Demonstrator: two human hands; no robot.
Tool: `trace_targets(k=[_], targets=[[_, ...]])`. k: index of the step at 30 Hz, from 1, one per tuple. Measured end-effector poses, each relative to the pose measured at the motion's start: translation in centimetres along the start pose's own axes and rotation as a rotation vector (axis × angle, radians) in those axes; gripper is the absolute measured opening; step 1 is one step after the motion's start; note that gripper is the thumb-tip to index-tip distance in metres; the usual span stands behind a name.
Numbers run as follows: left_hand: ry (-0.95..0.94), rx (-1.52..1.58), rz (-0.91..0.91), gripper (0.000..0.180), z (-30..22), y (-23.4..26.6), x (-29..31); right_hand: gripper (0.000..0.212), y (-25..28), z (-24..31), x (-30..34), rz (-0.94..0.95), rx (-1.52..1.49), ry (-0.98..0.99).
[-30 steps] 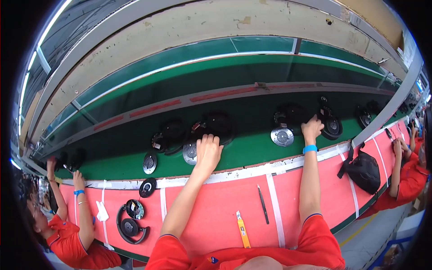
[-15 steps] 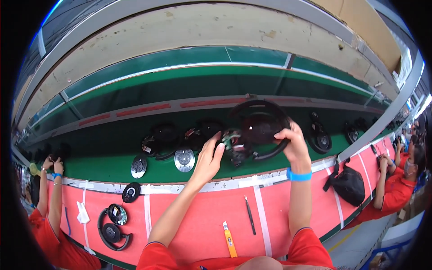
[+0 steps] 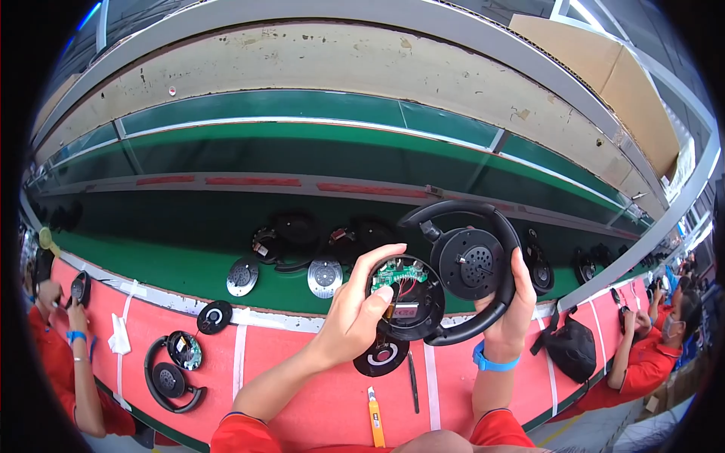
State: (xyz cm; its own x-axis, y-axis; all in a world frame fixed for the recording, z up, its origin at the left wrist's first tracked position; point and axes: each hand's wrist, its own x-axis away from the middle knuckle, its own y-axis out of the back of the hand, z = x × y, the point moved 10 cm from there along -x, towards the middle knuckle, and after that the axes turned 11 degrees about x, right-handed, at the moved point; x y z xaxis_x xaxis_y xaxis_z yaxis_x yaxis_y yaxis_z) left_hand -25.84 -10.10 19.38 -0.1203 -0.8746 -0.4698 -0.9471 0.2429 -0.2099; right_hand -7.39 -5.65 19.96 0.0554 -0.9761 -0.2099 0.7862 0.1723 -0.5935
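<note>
I hold a pair of black headphones (image 3: pixel 472 264) up over the table's far edge, between both hands. My left hand (image 3: pixel 349 321) grips the opened ear cup, thumb at the inside and fingers around its rim. A green circuit board (image 3: pixel 400 276) with thin red wires shows inside that cup. My right hand (image 3: pixel 515 313) is wrapped round the headband and the other ear cup, whose perforated speaker face is turned toward me. Just below the opened cup is a round black disc (image 3: pixel 370 364) with a pale ring; whether it is attached by wires I cannot tell.
On the pink table lie a yellow utility knife (image 3: pixel 375 419), dark tweezers (image 3: pixel 413 386), other opened headphones (image 3: pixel 156 377) and a black bag (image 3: pixel 572 347). Silver discs (image 3: pixel 325 278) and more headphones line the green conveyor (image 3: pixel 181 260). Co-workers in red sit on both sides.
The headphones have come nearer to me and turned, so the circuit board and speaker face show clearly. The black ringed disc has come into sight below them. My view has tilted slightly.
</note>
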Motion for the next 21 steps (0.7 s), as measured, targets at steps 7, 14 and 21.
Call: trace_targets(k=[7,14,21], targets=[[-0.009,-0.039,-0.006,0.039,0.0,-0.2,0.1,0.041,0.0,1.1,0.8,0.017,0.082,0.056],[-0.022,-0.051,0.010,0.038,-0.2,-0.4,0.2,0.045,-0.1,1.3,1.2,0.023,0.113,0.058],[-0.058,-0.056,-0.013,0.036,-0.5,0.0,0.4,0.045,-0.4,1.4,1.6,0.027,0.105,0.088]])
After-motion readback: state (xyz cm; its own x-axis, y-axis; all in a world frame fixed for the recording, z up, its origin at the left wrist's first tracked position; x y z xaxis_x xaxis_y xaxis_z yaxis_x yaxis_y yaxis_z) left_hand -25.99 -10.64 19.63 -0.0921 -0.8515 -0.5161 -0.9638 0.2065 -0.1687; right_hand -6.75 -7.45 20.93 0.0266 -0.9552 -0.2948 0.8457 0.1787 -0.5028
